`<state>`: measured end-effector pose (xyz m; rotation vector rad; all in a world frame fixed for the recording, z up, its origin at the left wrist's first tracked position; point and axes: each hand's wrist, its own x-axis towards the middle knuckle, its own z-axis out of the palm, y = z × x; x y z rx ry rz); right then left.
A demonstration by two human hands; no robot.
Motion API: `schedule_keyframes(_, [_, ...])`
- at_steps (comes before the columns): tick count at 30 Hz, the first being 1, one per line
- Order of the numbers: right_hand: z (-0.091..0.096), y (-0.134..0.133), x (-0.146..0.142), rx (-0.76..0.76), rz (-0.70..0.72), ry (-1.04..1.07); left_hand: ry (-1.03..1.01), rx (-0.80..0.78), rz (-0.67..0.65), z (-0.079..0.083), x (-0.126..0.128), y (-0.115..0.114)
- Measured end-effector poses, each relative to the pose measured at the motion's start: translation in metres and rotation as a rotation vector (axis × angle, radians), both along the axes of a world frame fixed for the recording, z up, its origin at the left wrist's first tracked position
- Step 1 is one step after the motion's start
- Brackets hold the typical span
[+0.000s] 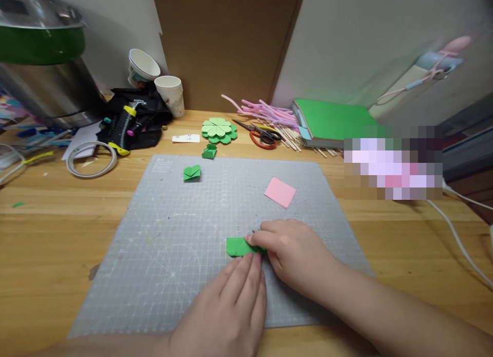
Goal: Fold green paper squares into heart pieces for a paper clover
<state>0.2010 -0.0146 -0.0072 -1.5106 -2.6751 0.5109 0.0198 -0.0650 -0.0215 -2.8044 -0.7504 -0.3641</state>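
Observation:
A small folded strip of green paper lies on the grey cutting mat. My right hand has its fingers curled over the right end of the strip, with thumb and forefinger pinching it; that end is partly hidden. My left hand lies flat, fingers stretched out, its tips touching the strip's near edge. Farther up the mat sit a folded green paper piece and another green folded piece at the mat's back edge. A pink paper square rests beyond my right hand.
Along the back stand a green paper flower, scissors, pink sticks, a green book and paper cups. A tape roll and a black-and-yellow tool lie left. A white cable runs at right.

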Motion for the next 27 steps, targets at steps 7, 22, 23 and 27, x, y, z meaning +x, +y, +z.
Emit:
schedule_keyframes(7, [0.0,0.001,0.0,-0.005,-0.011,0.013,0.033,-0.017,-0.004,-0.005,0.002,-0.001])
schedule_keyframes(22, [-0.001,-0.002,-0.001,-0.008,0.003,0.006,0.196,-0.031,-0.095,0.0,0.005,0.004])
schedule_keyframes(23, [-0.001,-0.002,-0.001,-0.009,0.005,0.006,0.194,-0.035,-0.093,0.001,0.005,0.004])
schedule_keyframes(27, [0.0,-0.003,0.0,0.004,0.012,0.008,0.15,-0.053,-0.03,0.007,0.0,0.002])
